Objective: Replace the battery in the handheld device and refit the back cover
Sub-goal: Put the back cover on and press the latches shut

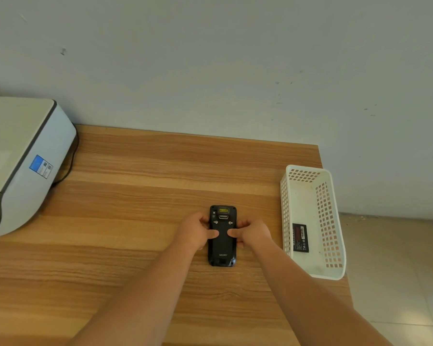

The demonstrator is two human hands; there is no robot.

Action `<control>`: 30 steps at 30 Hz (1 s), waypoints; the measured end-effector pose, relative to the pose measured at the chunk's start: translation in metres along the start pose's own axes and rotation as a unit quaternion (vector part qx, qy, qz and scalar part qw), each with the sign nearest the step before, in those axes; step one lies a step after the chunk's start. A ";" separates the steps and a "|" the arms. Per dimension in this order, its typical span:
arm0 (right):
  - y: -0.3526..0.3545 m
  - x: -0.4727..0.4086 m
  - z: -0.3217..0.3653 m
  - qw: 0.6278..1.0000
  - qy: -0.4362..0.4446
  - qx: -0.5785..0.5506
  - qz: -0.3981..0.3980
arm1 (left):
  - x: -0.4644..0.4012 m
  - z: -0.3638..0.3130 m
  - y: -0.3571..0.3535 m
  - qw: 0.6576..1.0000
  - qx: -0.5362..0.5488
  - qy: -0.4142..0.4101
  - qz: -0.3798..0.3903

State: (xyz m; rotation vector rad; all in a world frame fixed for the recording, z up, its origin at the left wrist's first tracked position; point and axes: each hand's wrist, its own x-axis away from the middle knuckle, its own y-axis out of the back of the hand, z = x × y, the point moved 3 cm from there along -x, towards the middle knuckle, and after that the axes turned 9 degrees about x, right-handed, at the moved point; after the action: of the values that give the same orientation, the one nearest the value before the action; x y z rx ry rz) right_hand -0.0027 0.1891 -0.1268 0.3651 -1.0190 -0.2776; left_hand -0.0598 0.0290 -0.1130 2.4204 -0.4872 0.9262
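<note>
A black handheld device (222,253) lies face down on the wooden table (135,196), its back cover on and two screws showing near the top. My left hand (198,231) grips its left edge, thumb pressed on the cover. My right hand (253,232) grips the right edge, thumb also on the cover. A black battery (300,238) with a red label lies inside the white basket (335,221) to the right.
A white printer (23,158) with a black cable stands at the table's far left. The basket sits at the table's right edge, beyond which is tiled floor. A grey wall runs behind the table.
</note>
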 end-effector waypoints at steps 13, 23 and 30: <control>-0.006 0.015 -0.021 0.998 0.066 0.013 0.010 | 0.014 0.007 -0.003 0.996 -0.077 -0.049 0.008; -0.009 0.030 -0.037 0.990 0.116 0.082 0.013 | 0.034 0.029 -0.006 0.996 -0.073 -0.052 0.006; -0.002 0.029 -0.022 0.994 0.068 0.068 0.043 | 0.028 0.011 -0.005 0.993 -0.111 -0.009 0.030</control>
State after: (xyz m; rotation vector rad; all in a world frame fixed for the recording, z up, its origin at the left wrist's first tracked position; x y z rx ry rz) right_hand 0.0307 0.1797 -0.1151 0.4569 -0.9199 -0.1043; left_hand -0.0318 0.0229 -0.1019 2.2246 -0.6382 0.8280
